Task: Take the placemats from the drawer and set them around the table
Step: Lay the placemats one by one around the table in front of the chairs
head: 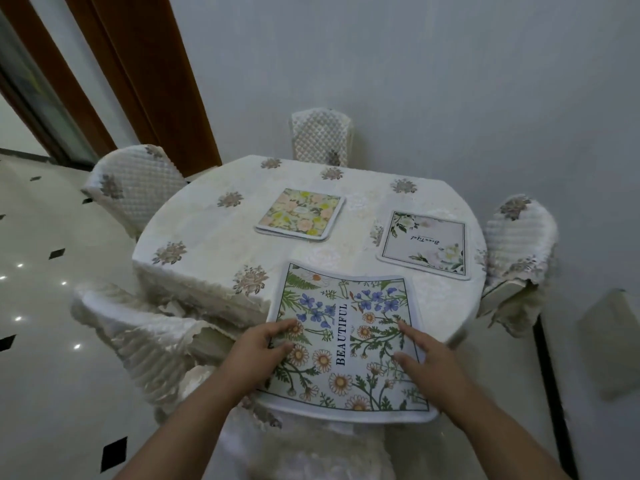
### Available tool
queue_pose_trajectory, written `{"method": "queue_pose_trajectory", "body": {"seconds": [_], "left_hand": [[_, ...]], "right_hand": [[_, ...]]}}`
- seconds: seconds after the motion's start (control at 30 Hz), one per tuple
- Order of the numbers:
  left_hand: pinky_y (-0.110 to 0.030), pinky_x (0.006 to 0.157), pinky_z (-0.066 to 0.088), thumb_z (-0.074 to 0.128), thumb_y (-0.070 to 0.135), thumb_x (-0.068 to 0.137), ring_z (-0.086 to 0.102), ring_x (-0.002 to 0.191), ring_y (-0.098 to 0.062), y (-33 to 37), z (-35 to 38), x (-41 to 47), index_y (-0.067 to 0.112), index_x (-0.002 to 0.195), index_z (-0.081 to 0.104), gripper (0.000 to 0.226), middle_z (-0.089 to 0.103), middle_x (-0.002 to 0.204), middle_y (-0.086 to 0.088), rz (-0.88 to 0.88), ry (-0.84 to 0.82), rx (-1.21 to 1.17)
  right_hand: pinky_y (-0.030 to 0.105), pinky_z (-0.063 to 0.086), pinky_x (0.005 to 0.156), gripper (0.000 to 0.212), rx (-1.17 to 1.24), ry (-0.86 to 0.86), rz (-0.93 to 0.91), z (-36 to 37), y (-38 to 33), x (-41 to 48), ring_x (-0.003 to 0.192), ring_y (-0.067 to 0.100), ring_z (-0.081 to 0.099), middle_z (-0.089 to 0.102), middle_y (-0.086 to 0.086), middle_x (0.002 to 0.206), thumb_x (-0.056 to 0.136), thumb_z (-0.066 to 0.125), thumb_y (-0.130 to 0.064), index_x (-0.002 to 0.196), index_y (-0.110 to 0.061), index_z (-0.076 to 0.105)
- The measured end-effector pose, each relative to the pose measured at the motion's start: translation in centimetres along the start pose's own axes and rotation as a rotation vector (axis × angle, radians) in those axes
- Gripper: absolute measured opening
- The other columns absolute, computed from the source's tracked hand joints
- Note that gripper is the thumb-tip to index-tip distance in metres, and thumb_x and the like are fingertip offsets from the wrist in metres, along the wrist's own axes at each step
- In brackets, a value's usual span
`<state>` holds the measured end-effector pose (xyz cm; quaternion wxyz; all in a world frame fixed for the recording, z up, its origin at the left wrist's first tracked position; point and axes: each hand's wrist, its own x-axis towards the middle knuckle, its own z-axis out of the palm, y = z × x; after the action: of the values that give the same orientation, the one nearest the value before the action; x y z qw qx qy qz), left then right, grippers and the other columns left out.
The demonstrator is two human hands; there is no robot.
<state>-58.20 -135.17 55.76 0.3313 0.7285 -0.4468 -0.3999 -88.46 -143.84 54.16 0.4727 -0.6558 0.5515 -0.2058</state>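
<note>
A round table [214, 230] under a white embroidered cloth carries three placemats. The nearest placemat [346, 341], printed with blue flowers, daisies and the word BEAUTIFUL, lies with its far end on the table and its near half hanging past the table's edge. My left hand [259, 351] holds its left side, and my right hand [429, 358] holds its right side. Each hand's thumb and forefinger lie on top of the mat. A yellow-and-peach floral placemat [299, 214] lies at the centre. A pale placemat with white flowers [424, 245] lies at the right.
Quilted white chairs stand round the table: back left [135, 188], far side [322, 136], right [519, 233], near left [138, 337] and just below me [304, 445]. A grey wall is close behind. Glossy tiled floor [41, 306] spreads to the left.
</note>
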Motion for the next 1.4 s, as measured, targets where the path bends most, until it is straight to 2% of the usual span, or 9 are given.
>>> {"method": "queue_pose_trajectory", "body": {"seconds": [0.07, 0.3, 0.53, 0.67, 0.73, 0.9, 1.03, 1.17, 1.4], "left_hand": [[-0.038, 0.091, 0.058, 0.069, 0.02, 0.091, 0.067, 0.108, -0.014, -0.2, -0.7, 2.3, 0.043, 0.124, 0.064, 0.04, 0.063, 0.126, 0.008, 0.002, -0.015, 0.021], [-0.031, 0.09, 0.057, 0.065, 0.023, 0.094, 0.063, 0.109, -0.017, -1.8, -1.3, 12.3, 0.038, 0.133, 0.059, 0.043, 0.055, 0.135, 0.001, -0.023, -0.042, 0.119], [-0.011, 0.063, 0.055, 0.064, 0.022, 0.094, 0.063, 0.088, -0.003, -4.9, -0.8, 22.0, 0.037, 0.134, 0.059, 0.042, 0.056, 0.136, 0.001, -0.076, -0.087, 0.116], [-0.019, 0.078, 0.059, 0.065, 0.023, 0.094, 0.067, 0.098, -0.012, -7.1, -0.6, 27.1, 0.037, 0.133, 0.059, 0.042, 0.057, 0.137, 0.0, -0.045, -0.14, 0.148], [-0.017, 0.078, 0.058, 0.065, 0.022, 0.094, 0.067, 0.097, -0.012, -8.1, -0.6, 29.6, 0.037, 0.133, 0.059, 0.042, 0.058, 0.136, 0.0, -0.045, -0.177, 0.152], [-0.029, 0.099, 0.052, 0.067, 0.022, 0.092, 0.063, 0.113, -0.016, -10.3, -0.9, 34.3, 0.037, 0.131, 0.061, 0.042, 0.058, 0.139, 0.0, -0.026, -0.215, 0.171], [-0.023, 0.097, 0.047, 0.067, 0.022, 0.093, 0.06, 0.119, -0.016, -10.8, -1.1, 37.1, 0.035, 0.133, 0.061, 0.043, 0.058, 0.139, 0.003, -0.003, -0.218, 0.196], [-0.027, 0.102, 0.049, 0.068, 0.018, 0.091, 0.06, 0.118, -0.015, -11.2, -1.3, 39.3, 0.034, 0.13, 0.062, 0.043, 0.059, 0.138, 0.001, 0.013, -0.225, 0.146], [-0.028, 0.099, 0.05, 0.068, 0.02, 0.091, 0.061, 0.116, -0.015, -11.7, -1.9, 41.4, 0.038, 0.13, 0.062, 0.043, 0.058, 0.14, 0.003, 0.052, -0.175, 0.16]], "right_hand": [[0.039, 0.048, 0.103, 0.06, -0.026, 0.011, 0.01, 1.0, 0.0, 1.8, 0.126, 0.017, 0.051, 0.049, -0.003, 0.143, 0.089, 0.067, -0.027, 0.143, -0.037, 0.043], [0.033, 0.046, 0.103, 0.059, -0.056, 0.02, 0.051, 3.7, 1.8, 12.0, 0.123, 0.015, 0.053, 0.051, -0.002, 0.142, 0.089, 0.066, -0.032, 0.143, -0.039, 0.042], [0.026, 0.037, 0.107, 0.061, -0.098, 0.061, 0.085, 7.2, 4.6, 20.3, 0.129, 0.016, 0.046, 0.049, -0.002, 0.143, 0.092, 0.063, -0.03, 0.146, -0.034, 0.038], [0.018, 0.029, 0.101, 0.061, -0.129, 0.104, 0.113, 9.3, 6.1, 23.6, 0.13, 0.014, 0.043, 0.047, -0.002, 0.144, 0.093, 0.062, -0.029, 0.147, -0.032, 0.036], [0.018, 0.029, 0.1, 0.061, -0.143, 0.134, 0.126, 10.1, 6.7, 25.2, 0.13, 0.015, 0.043, 0.046, -0.001, 0.145, 0.093, 0.062, -0.03, 0.147, -0.033, 0.035], [0.023, 0.03, 0.103, 0.059, -0.17, 0.189, 0.162, 12.2, 7.1, 27.8, 0.131, 0.017, 0.042, 0.046, 0.001, 0.143, 0.095, 0.058, -0.031, 0.148, -0.033, 0.033], [0.02, 0.031, 0.097, 0.059, -0.219, 0.232, 0.163, 13.4, 7.2, 29.4, 0.126, 0.017, 0.045, 0.05, 0.003, 0.137, 0.095, 0.057, -0.031, 0.149, -0.032, 0.031], [0.02, 0.031, 0.096, 0.059, -0.227, 0.263, 0.16, 13.9, 7.0, 31.2, 0.124, 0.017, 0.046, 0.05, 0.003, 0.135, 0.095, 0.057, -0.031, 0.149, -0.032, 0.031], [0.02, 0.03, 0.1, 0.06, -0.187, 0.267, 0.14, 14.3, 6.6, 33.8, 0.125, 0.015, 0.045, 0.049, 0.002, 0.137, 0.096, 0.056, -0.03, 0.149, -0.031, 0.031]]}}
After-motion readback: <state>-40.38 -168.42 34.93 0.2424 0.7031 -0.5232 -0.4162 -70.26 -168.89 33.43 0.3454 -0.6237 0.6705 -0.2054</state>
